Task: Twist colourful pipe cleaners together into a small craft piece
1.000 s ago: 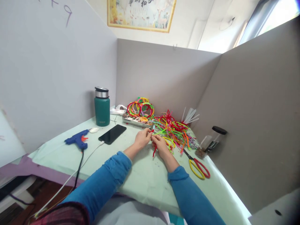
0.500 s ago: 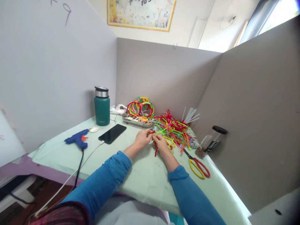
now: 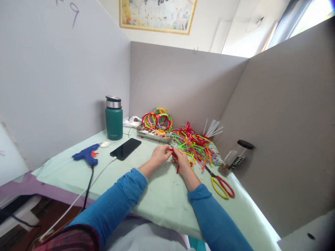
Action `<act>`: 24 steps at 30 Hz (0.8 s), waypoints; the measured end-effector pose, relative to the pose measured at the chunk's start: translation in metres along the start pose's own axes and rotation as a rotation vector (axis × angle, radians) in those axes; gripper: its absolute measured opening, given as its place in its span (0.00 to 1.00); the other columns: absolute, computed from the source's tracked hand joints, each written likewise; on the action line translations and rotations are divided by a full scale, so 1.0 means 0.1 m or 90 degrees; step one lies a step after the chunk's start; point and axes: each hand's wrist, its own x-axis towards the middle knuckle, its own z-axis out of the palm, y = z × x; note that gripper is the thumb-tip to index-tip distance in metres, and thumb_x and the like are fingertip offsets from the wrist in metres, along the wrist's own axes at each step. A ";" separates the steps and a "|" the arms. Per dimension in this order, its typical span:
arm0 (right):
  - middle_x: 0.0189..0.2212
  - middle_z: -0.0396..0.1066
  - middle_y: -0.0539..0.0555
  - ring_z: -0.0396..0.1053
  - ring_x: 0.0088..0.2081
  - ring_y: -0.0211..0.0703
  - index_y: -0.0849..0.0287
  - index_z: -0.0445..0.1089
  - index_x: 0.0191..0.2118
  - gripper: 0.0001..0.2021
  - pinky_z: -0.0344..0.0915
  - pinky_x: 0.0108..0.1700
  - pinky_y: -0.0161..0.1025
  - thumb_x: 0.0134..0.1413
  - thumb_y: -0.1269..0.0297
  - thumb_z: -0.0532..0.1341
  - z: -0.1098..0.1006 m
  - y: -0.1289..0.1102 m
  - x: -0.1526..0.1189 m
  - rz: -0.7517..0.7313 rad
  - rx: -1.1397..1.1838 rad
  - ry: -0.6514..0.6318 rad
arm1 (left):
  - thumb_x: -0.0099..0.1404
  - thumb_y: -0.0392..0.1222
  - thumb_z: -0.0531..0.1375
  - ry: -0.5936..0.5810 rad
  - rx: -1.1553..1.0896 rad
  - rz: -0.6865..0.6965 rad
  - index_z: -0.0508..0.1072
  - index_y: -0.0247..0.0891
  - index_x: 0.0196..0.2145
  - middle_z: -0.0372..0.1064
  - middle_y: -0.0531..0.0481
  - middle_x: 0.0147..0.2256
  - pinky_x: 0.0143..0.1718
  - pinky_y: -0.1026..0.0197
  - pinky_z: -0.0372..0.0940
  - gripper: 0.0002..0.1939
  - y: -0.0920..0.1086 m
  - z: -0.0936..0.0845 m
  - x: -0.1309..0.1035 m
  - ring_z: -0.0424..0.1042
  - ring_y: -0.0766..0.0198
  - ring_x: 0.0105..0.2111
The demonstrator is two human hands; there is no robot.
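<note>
My left hand (image 3: 160, 155) and my right hand (image 3: 181, 160) meet over the middle of the table, both with fingers pinched. Between them runs a red pipe cleaner (image 3: 178, 169); one end hangs down below my right fingers. My left fingertips close on its other part, close to my right thumb. How the strand is bent inside the fingers is hidden. Just beyond my right hand spreads a tangled pile of colourful pipe cleaners (image 3: 195, 143). Scissors (image 3: 221, 184) with one red and one yellow handle lie right of my right forearm.
A blue glue gun (image 3: 87, 155), a black phone (image 3: 126, 149) on a white cable and a green flask (image 3: 114, 120) stand or lie at left. Behind is a metal tray (image 3: 154, 136) with pipe-cleaner rings (image 3: 157, 120). A tilted clear jar (image 3: 239, 155) and glue sticks (image 3: 213, 129) are at right.
My right hand has shifted slightly right and turned, with the fingers more extended along the red pipe cleaner. The hanging red end has moved right with it. My left hand has barely moved.
</note>
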 end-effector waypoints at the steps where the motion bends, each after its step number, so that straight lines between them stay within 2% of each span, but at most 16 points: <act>1: 0.19 0.63 0.48 0.59 0.21 0.33 0.59 0.69 0.25 0.16 0.55 0.19 0.30 0.37 0.50 0.67 0.00 -0.01 -0.01 0.005 0.010 -0.001 | 0.58 0.45 0.56 -0.005 0.004 0.005 0.74 0.37 0.31 0.70 0.52 0.24 0.26 0.67 0.52 0.11 0.00 0.00 0.00 0.62 0.69 0.22; 9: 0.17 0.61 0.46 0.57 0.19 0.33 0.58 0.68 0.24 0.15 0.54 0.20 0.32 0.38 0.52 0.67 0.00 -0.05 -0.05 0.004 0.071 -0.034 | 0.58 0.46 0.56 -0.020 0.000 0.036 0.74 0.37 0.29 0.66 0.54 0.20 0.25 0.67 0.49 0.11 0.01 -0.01 -0.01 0.58 0.70 0.20; 15: 0.20 0.64 0.47 0.58 0.21 0.34 0.58 0.69 0.27 0.16 0.52 0.20 0.33 0.37 0.50 0.66 0.03 -0.04 -0.05 -0.011 0.018 -0.040 | 0.60 0.48 0.55 0.044 0.010 0.003 0.75 0.38 0.32 0.67 0.54 0.21 0.25 0.67 0.49 0.13 0.01 -0.03 -0.02 0.59 0.70 0.20; 18: 0.24 0.66 0.48 0.60 0.24 0.36 0.59 0.70 0.29 0.16 0.53 0.23 0.33 0.38 0.51 0.66 0.04 -0.04 -0.05 -0.072 -0.049 0.001 | 0.61 0.48 0.54 0.084 0.023 -0.035 0.75 0.39 0.33 0.67 0.53 0.22 0.25 0.66 0.48 0.13 0.01 -0.04 -0.02 0.59 0.70 0.21; 22: 0.22 0.66 0.48 0.60 0.26 0.38 0.60 0.69 0.26 0.14 0.57 0.30 0.35 0.40 0.53 0.64 0.02 -0.06 -0.05 -0.197 -0.107 0.093 | 0.60 0.47 0.55 0.120 0.041 -0.079 0.75 0.39 0.33 0.68 0.53 0.22 0.25 0.66 0.48 0.12 0.01 -0.05 -0.01 0.60 0.70 0.21; 24: 0.20 0.64 0.48 0.59 0.26 0.38 0.60 0.68 0.24 0.13 0.57 0.31 0.36 0.41 0.54 0.63 0.01 -0.07 -0.05 -0.229 -0.129 0.113 | 0.60 0.48 0.56 0.128 0.042 -0.083 0.75 0.39 0.33 0.69 0.53 0.23 0.25 0.66 0.48 0.12 0.02 -0.06 -0.01 0.60 0.70 0.21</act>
